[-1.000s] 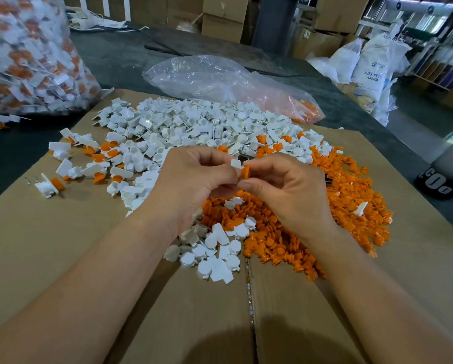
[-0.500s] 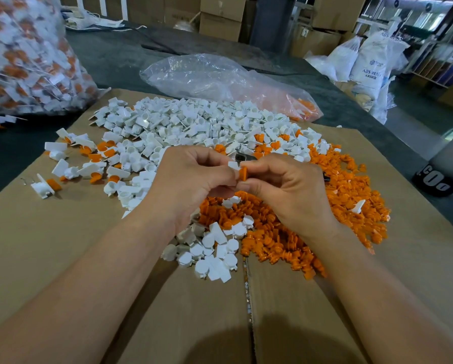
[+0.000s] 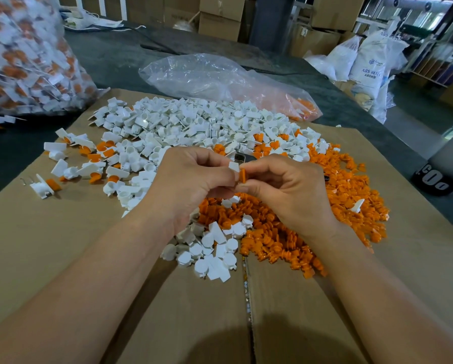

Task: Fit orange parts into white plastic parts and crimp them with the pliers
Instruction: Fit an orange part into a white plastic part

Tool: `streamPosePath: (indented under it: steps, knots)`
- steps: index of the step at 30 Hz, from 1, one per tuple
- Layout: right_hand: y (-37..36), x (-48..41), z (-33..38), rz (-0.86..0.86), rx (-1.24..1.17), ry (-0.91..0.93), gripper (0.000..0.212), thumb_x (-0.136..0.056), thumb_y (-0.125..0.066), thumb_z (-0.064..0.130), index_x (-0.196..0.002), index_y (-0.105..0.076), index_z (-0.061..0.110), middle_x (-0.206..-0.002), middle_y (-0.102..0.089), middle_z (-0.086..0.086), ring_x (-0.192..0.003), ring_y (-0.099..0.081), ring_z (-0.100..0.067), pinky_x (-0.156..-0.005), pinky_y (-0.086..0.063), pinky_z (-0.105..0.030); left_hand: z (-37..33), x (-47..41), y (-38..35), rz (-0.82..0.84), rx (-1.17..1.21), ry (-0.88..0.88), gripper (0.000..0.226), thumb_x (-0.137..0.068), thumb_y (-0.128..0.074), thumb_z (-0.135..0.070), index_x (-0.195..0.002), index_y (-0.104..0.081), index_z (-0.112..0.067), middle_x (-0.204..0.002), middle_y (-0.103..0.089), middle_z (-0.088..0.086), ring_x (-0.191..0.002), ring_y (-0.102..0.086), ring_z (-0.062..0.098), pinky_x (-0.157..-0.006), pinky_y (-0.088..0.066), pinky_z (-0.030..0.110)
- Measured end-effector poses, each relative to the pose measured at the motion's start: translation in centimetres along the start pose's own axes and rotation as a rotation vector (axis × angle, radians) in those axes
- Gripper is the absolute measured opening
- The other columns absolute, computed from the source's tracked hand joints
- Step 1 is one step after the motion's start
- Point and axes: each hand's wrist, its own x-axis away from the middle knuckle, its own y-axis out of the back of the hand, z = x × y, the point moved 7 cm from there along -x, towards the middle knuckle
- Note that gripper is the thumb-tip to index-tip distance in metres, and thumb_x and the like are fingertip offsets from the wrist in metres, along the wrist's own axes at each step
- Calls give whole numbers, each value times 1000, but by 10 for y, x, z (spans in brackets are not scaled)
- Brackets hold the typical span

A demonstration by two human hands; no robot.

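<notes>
The left hand [image 3: 191,185] pinches a white plastic part [image 3: 233,166] at its fingertips, and the right hand [image 3: 285,190] pinches an orange part [image 3: 242,176] just beside it; the two pieces meet above the middle of the piles, so the fitting looks under way, not finished. The likely trouble is the orange part going in crooked, since both pieces are small and largely hidden by fingers, or slipping from the pinch and vanishing into the loose orange pile [image 3: 346,190] directly below. A half-seated insert would probably crimp badly. A dark metal object [image 3: 242,157] lies just beyond the hands, possibly the pliers, though too little shows to say; white parts crowd around it and may hinder picking it up. The white pile [image 3: 188,127] spreads across the far cardboard [image 3: 62,245], assembled pieces [image 3: 88,169] lie to the left, a clear plastic bag [image 3: 207,74] sits farther off, and a full bag [image 3: 23,56] stands far left.
</notes>
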Motion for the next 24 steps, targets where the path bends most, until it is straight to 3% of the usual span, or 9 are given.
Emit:
streamPosePath:
  steps: [5, 9, 21, 24]
  knots:
    - [3, 0, 7, -47, 19, 69, 27, -72, -72, 11, -98, -64, 15, -83, -66, 5, -78, -67, -5, -71, -55, -18, 1, 0, 0, 19, 41, 22, 19, -70, -69, 11, -60, -65, -5, -54, -64, 6, -49, -63, 16, -48, -51, 17]
    - [3, 0, 8, -83, -2, 95, 40, -72, -71, 7, -109, -57, 14, -89, -64, 12, -83, -62, 9, -74, -51, -12, 1, -1, 1, 27, 69, 24, 17, -70, -69, 11, -61, -64, -3, -54, -63, 8, -48, -63, 16, -48, -50, 17]
    - [2, -1, 5, -41, -34, 67, 32, -72, -71, 5, -101, -62, 14, -84, -66, 7, -79, -66, -1, -72, -53, -16, 1, 0, -1, 35, 32, 18, 17, -70, -69, 9, -60, -65, -4, -55, -64, 8, -48, -63, 15, -48, -51, 17]
    - [1, 0, 3, -45, -40, 48, 38, -72, -71, 6, -107, -58, 15, -86, -64, 12, -80, -65, 4, -73, -52, -14, 1, 0, -1, 33, 47, 17, 23, -70, -69, 10, -55, -66, -7, -55, -64, 9, -48, -63, 16, -48, -51, 17]
